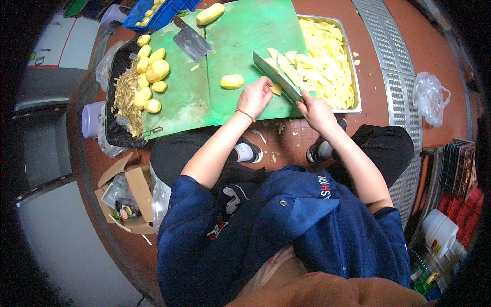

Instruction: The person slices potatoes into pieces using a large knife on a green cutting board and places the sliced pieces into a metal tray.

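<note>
My right hand (317, 112) grips the handle of a kitchen knife (277, 76), its long blade slanting up and left over a green cutting board (241, 42). Close to the blade's left side, my left hand (256, 96) has its fingers bent near a small potato piece (275, 89); whether they touch it is unclear. A peeled potato (232, 81) lies left of that hand. Potato slices (291, 67) spread from the blade to a metal tray (357, 84) full of cut potato. On a second green board (180, 92) rest a cleaver (192, 43) and several peeled potatoes (157, 70).
A black bin (111, 126) with potato peelings (126, 96) sits under the left board's edge. Beyond it stands a blue crate (134, 19) of potatoes. An open cardboard box (140, 184) is at lower left. A metal drain grate (401, 92) and a plastic bag (431, 99) lie right.
</note>
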Demonstrator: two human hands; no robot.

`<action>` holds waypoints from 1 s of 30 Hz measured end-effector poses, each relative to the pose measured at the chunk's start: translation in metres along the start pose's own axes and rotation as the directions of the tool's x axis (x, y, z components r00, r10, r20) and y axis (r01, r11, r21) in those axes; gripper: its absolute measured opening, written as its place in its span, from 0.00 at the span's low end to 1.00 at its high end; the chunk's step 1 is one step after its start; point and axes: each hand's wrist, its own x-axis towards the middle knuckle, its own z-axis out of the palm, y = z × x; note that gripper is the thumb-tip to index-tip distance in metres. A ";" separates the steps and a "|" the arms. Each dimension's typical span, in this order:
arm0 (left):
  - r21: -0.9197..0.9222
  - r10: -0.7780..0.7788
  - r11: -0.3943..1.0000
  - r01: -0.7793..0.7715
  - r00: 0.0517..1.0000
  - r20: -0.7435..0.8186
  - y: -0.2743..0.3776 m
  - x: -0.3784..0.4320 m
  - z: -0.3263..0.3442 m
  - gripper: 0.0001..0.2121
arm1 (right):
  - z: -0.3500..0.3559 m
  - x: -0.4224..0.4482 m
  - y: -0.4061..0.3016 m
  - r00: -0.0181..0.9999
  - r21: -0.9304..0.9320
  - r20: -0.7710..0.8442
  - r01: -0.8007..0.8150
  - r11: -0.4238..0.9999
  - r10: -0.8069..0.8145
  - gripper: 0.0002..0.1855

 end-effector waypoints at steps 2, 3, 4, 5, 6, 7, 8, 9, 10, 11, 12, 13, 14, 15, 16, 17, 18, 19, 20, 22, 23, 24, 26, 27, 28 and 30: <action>0.252 0.355 0.906 -0.339 0.935 -0.019 0.005 0.001 -0.007 0.06 | -0.001 -0.001 -0.001 1.000 -0.003 -0.002 -0.006 1.000 0.006 0.13; 0.276 0.384 0.887 -0.370 0.923 0.003 0.002 0.001 -0.008 0.06 | -0.004 -0.001 -0.007 1.000 -0.004 -0.001 -0.002 1.000 0.002 0.13; 0.299 0.412 0.866 -0.401 0.911 0.027 -0.004 0.001 -0.007 0.06 | -0.006 -0.002 -0.011 1.000 -0.005 0.003 -0.003 1.000 0.003 0.13; 0.320 0.440 0.843 -0.432 0.897 0.051 -0.009 0.000 -0.006 0.06 | -0.008 -0.003 -0.014 1.000 -0.006 0.007 -0.003 1.000 0.003 0.13; 0.367 0.431 0.825 -0.430 0.898 0.083 -0.010 0.001 -0.007 0.07 | -0.011 -0.003 -0.016 1.000 -0.011 0.009 -0.005 1.000 0.005 0.13; 0.336 0.411 0.850 -0.405 0.910 0.057 -0.011 0.001 -0.006 0.07 | -0.014 -0.004 -0.019 1.000 0.002 0.007 0.002 1.000 -0.002 0.13; 0.304 0.390 0.873 -0.380 0.920 0.032 -0.012 -0.001 -0.006 0.07 | -0.017 -0.005 -0.022 1.000 0.016 0.005 0.010 1.000 -0.010 0.13; 0.269 0.368 0.894 -0.358 0.930 0.012 -0.010 -0.001 -0.006 0.07 | -0.017 -0.006 -0.023 1.000 0.031 0.001 0.012 0.999 -0.013 0.13; 0.274 0.376 0.892 -0.358 0.926 -0.013 -0.009 0.000 -0.006 0.07 | -0.017 -0.005 -0.022 1.000 0.034 0.001 0.009 0.999 -0.009 0.13; 0.278 0.384 0.891 -0.359 0.923 -0.039 -0.007 0.001 -0.005 0.07 | -0.016 -0.005 -0.022 1.000 0.036 0.002 0.006 0.999 -0.006 0.12; 0.285 0.391 0.889 -0.358 0.918 -0.068 -0.007 0.002 -0.005 0.08 | -0.016 -0.004 -0.022 1.000 0.037 0.002 0.007 0.999 -0.007 0.12; 0.306 0.416 0.873 -0.379 0.907 -0.063 -0.009 0.001 -0.004 0.08 | -0.016 -0.004 -0.021 1.000 0.023 0.016 0.011 1.000 -0.011 0.12; 0.326 0.440 0.857 -0.400 0.896 -0.058 -0.010 0.000 -0.003 0.08 | -0.016 -0.005 -0.021 0.999 0.010 0.030 0.014 1.000 -0.014 0.12; 0.346 0.463 0.839 -0.419 0.885 -0.052 -0.012 -0.001 -0.003 0.08 | -0.015 -0.006 -0.021 0.999 -0.004 0.045 0.018 1.000 -0.018 0.12; 0.341 0.477 0.832 -0.437 0.878 -0.038 -0.014 -0.001 -0.003 0.08 | -0.015 -0.007 -0.022 0.999 0.005 0.046 0.022 1.000 -0.022 0.12; 0.336 0.490 0.825 -0.455 0.871 -0.024 -0.016 -0.002 -0.005 0.08 | -0.016 -0.008 -0.023 0.999 0.013 0.047 0.026 1.000 -0.027 0.12; 0.329 0.504 0.817 -0.473 0.864 -0.010 -0.018 -0.003 -0.007 0.08 | -0.017 -0.009 -0.023 0.998 0.021 0.047 0.029 0.999 -0.029 0.12; 0.351 0.515 0.802 -0.483 0.857 0.002 -0.019 -0.004 -0.008 0.07 | -0.017 -0.010 -0.025 0.999 0.009 0.042 0.032 0.999 -0.032 0.12; 0.372 0.526 0.786 -0.493 0.850 0.015 -0.020 -0.006 -0.009 0.07 | -0.018 -0.011 -0.026 0.999 -0.003 0.037 0.035 0.999 -0.035 0.12; 0.404 0.537 0.765 -0.502 0.843 0.031 -0.018 -0.008 -0.010 0.07 | -0.018 -0.013 -0.029 0.998 -0.025 0.036 0.045 0.999 -0.044 0.12; 0.414 0.537 0.760 -0.501 0.843 0.032 -0.017 -0.008 -0.010 0.07 | -0.017 -0.013 -0.030 0.998 -0.035 0.041 0.051 0.998 -0.050 0.12; 0.424 0.537 0.755 -0.500 0.843 0.036 -0.016 -0.009 -0.010 0.07 | -0.017 -0.015 -0.031 0.997 -0.044 0.045 0.057 0.997 -0.055 0.11; 0.413 0.532 0.761 -0.500 0.845 0.044 -0.018 -0.010 -0.010 0.07 | -0.003 -0.010 -0.023 0.996 -0.079 0.060 0.067 0.995 -0.062 0.11; 0.411 0.535 0.760 -0.504 0.844 0.044 -0.018 -0.007 -0.010 0.07 | -0.002 -0.006 -0.023 0.996 -0.101 0.062 0.076 0.992 -0.070 0.11; 0.412 0.553 0.755 -0.510 0.833 0.019 -0.018 -0.007 -0.009 0.07 | -0.002 -0.004 -0.021 0.995 -0.074 0.054 0.082 0.994 -0.078 0.11; 0.416 0.580 0.748 -0.517 0.814 -0.031 -0.018 -0.010 -0.008 0.07 | -0.009 -0.005 -0.022 0.995 -0.072 0.069 0.075 0.995 -0.070 0.11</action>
